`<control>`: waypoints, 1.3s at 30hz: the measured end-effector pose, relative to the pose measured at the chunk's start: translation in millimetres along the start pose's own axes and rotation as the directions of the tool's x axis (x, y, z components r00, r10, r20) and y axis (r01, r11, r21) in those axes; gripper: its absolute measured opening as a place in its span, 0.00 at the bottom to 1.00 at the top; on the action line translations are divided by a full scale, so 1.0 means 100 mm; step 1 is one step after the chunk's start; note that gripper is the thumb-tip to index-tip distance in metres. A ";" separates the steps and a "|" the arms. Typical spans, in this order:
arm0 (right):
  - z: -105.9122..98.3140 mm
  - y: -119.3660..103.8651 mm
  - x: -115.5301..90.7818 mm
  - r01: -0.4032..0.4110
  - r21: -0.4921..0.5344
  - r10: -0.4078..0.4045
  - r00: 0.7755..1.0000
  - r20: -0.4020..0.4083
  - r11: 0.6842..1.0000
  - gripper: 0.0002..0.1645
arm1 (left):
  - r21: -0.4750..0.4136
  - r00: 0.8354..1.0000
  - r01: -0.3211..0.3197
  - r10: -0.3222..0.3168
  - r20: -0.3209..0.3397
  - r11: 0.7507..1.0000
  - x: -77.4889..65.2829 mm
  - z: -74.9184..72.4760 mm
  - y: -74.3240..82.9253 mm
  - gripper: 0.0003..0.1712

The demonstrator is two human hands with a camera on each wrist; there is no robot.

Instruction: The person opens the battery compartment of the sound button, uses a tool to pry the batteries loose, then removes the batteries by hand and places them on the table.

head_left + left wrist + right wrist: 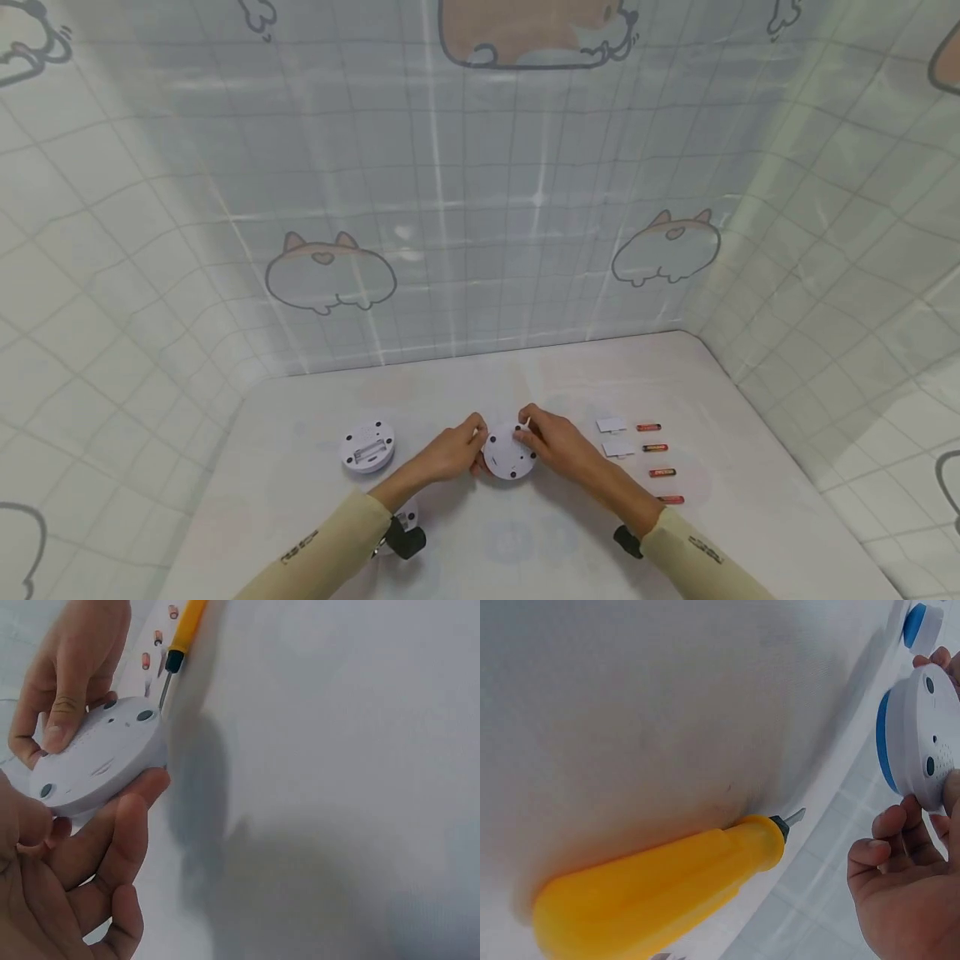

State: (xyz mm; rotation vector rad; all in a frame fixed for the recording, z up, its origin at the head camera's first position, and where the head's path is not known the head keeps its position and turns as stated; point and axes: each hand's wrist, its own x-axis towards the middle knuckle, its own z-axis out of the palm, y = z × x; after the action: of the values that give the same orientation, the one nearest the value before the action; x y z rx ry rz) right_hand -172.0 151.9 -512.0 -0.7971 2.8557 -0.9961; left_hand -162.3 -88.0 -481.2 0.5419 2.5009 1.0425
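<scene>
Both hands hold a round white device (510, 452) over the table, its flat face with dark round feet turned up. A blue band runs round its lower side in the right wrist view. My left hand (453, 450) grips the left edge, thumb at the rim and fingers bent underneath. On the far right edge my right hand (558, 442) pinches it, with the thumb (58, 737) lying on the flat face. A screwdriver (660, 889) with a yellow handle lies on the table near the right wrist.
At left stands a similar round device (367, 447) with its battery slot uncovered. Another device (408, 514) is partly hidden under the left wrist. To the right lie two white battery covers (618, 450) and several red batteries (656, 448). Patterned curtains (480, 208) enclose the table.
</scene>
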 end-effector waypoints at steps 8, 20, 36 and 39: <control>0.02 0.01 0.03 0.092 -0.008 -0.092 0.994 0.055 0.996 0.10 | 0.058 0.994 -0.030 0.024 0.108 0.998 -0.05 0.04 -0.05 0.06; 0.04 0.00 0.14 0.099 -0.026 -0.095 0.987 0.130 0.995 0.13 | 0.335 0.997 -0.058 0.037 0.069 0.940 -0.06 0.10 -0.01 0.38; 0.10 -0.07 0.13 0.046 -0.130 -0.040 0.998 0.048 0.990 0.13 | 0.539 1.000 0.003 0.013 -0.026 0.842 -0.06 0.24 0.02 0.57; 0.10 -0.10 0.06 0.098 -0.229 -0.096 0.995 0.020 0.969 0.14 | 0.547 0.999 0.005 0.017 -0.036 0.837 -0.07 0.24 0.02 0.57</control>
State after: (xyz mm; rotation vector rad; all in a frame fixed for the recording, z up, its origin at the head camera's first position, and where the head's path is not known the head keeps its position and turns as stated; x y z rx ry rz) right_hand -171.0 136.5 -513.3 -0.9617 2.9874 -0.6729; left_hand -144.7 -75.6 -494.3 0.6880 2.8289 0.3114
